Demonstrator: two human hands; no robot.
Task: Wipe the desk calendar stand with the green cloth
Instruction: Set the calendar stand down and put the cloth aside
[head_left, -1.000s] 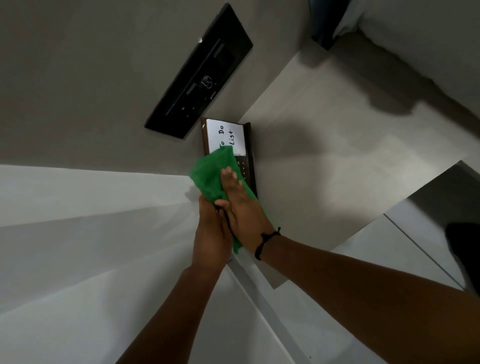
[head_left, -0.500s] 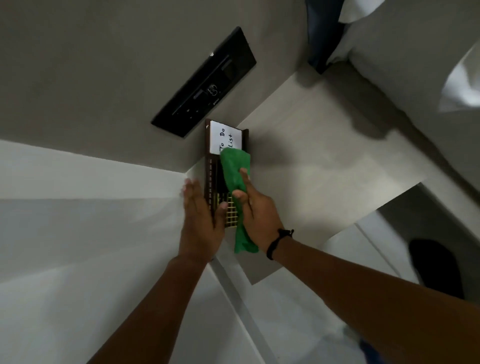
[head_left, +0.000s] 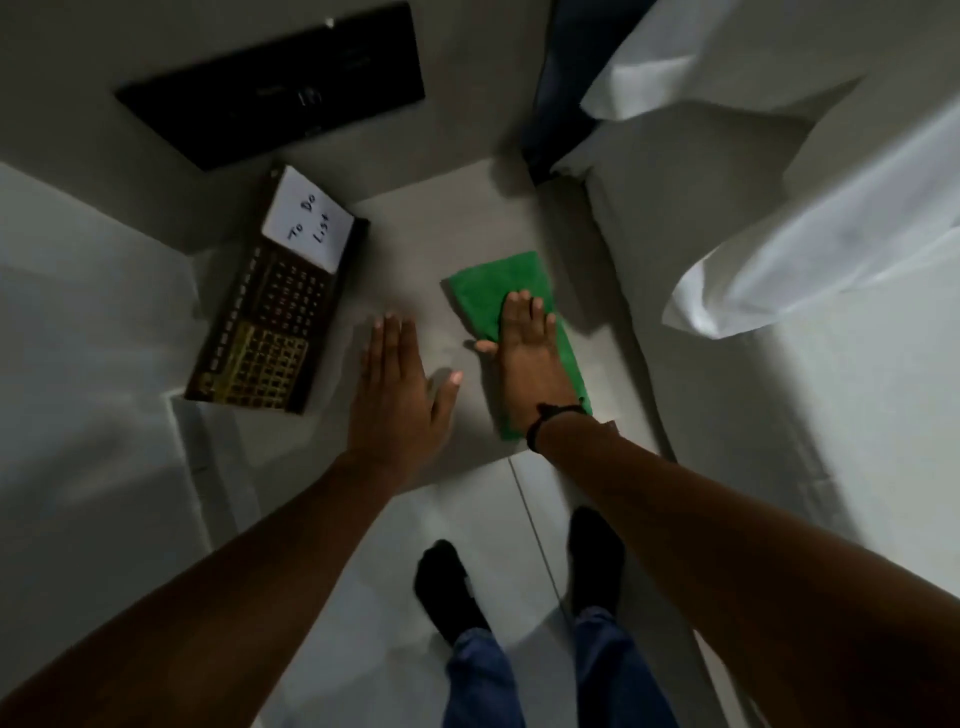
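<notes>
The dark desk calendar stand (head_left: 270, 322), with a white "To Do List" card on its upper part and a yellow grid lower down, leans at the left of the small grey table (head_left: 447, 228). The green cloth (head_left: 483, 291) lies flat on the table to the right of it. My right hand (head_left: 524, 348) rests flat on the cloth, fingers straight. Between the stand and the cloth my left hand (head_left: 400, 389) hovers flat with its fingers apart, holding nothing and apart from the stand.
A black wall panel (head_left: 275, 88) is mounted above the stand. White bedding (head_left: 779, 208) fills the right side beside the table. Below the table's front edge are tiled floor and my two feet in dark socks (head_left: 519, 582).
My right hand has carried the cloth off the stand to the right and laid it flat on the table. My left hand has let go of the stand and moved right.
</notes>
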